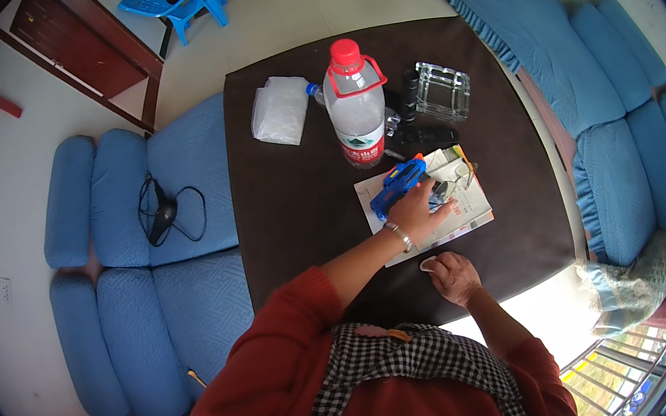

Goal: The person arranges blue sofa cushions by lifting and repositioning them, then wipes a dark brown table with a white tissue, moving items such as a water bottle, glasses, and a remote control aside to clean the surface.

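Observation:
My left hand [419, 212], with a metal bracelet at its wrist, rests over papers or booklets [471, 205] on the dark-covered table [303, 224]. Its fingers are at a blue toy-like plastic object [396, 186] and close to a pair of eyeglasses [444, 192]; whether it grips either cannot be told. My right hand [456, 277] is lower, just off the papers' near edge, closed on a small white item [427, 264], perhaps a folded cloth or tissue, mostly hidden by the fingers. Beyond the papers stands a large plastic bottle [356, 110] with a red cap and handle.
A folded clear plastic bag [280, 111], a blue-capped bottle [315, 91] lying down, a black flashlight [410, 95], a glass ashtray [444, 91] and a black remote control [428, 136] are farther back. Blue sofas [191, 208] flank the table; a blue plastic chair [180, 6] stands beyond.

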Motion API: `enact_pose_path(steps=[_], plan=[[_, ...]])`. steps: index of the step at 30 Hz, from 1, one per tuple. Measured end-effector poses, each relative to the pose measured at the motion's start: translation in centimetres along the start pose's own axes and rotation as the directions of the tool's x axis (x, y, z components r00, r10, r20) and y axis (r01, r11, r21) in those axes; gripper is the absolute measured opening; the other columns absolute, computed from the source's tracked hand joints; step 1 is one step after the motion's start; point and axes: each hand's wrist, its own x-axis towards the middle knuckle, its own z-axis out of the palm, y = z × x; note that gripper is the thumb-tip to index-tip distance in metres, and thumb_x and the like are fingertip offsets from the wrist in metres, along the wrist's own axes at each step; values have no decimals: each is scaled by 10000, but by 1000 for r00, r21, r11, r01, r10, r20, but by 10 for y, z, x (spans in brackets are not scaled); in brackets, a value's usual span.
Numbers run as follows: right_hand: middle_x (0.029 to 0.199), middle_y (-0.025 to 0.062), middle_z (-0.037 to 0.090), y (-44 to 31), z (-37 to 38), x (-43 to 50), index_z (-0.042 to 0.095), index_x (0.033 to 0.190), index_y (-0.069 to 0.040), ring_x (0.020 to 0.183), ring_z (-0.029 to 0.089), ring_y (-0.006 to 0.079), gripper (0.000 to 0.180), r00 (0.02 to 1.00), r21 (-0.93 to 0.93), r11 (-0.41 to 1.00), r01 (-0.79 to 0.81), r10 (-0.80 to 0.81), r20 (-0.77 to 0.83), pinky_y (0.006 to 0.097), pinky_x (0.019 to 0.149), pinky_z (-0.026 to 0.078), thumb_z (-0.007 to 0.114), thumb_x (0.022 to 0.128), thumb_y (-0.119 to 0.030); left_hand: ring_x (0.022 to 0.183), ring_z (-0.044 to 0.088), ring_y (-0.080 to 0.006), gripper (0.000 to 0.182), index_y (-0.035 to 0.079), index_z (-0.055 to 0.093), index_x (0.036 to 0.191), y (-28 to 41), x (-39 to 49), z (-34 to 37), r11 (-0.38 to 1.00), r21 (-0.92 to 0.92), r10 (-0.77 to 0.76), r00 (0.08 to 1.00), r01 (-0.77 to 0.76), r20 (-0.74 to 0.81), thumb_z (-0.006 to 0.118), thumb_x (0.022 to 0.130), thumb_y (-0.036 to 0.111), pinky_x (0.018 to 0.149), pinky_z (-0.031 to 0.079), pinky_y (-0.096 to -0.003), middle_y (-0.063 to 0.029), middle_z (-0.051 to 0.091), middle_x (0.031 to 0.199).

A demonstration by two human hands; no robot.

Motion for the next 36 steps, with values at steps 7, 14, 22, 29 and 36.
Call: enact_pose_path(steps=[7, 14, 22, 29, 36], plan=[[883, 50, 556, 2, -12, -21, 580, 1076, -134, 794, 603, 255, 369, 998, -28, 999, 27, -28, -56, 383, 713, 524, 668, 729, -45, 682, 620, -194, 189, 51, 632, 966, -107, -21, -76, 906, -381, -387, 721, 182, -575, 668, 883, 216, 652, 508, -336, -95, 648, 793], [919, 84, 594, -8, -24, -44, 635, 1069, -71, 839, 613, 270, 371, 990, 23, 990, 138, -138, -17, 402, 696, 514, 665, 701, -29, 1131, 584, -379, 703, 29, 552, 1198, -177, 63, -133, 655, -550, -755, 417, 518, -505, 732, 747, 537, 920, 486, -457, -213, 591, 1193], [1040, 136, 564, -52, 2, 51, 631, 1094, -85, 940, 584, 337, 355, 997, 250, 966, 72, -62, -47, 401, 793, 504, 638, 750, 7, 978, 639, -367, 309, 78, 620, 1063, -163, 91, -114, 521, -492, -834, 293, 697, -468, 588, 850, 299, 836, 522, -471, -155, 570, 1206], [1008, 184, 564, -36, 46, 196, 587, 1022, -18, 961, 556, 367, 188, 885, 398, 908, -128, 286, -367, 421, 831, 461, 595, 838, 25, 748, 555, -176, 141, 25, 528, 959, -201, 20, -96, 573, -813, -766, 418, 101, -488, 543, 869, 133, 678, 459, -342, -52, 555, 832], [1059, 158, 579, 25, 75, 303, 585, 1013, -49, 949, 562, 372, 210, 827, -56, 963, -265, 197, -526, 447, 816, 483, 632, 808, -44, 598, 431, -82, 85, 53, 493, 978, -194, -112, -107, 736, -669, -618, 304, -101, -725, 510, 920, 113, 530, 388, -272, 18, 471, 730]])
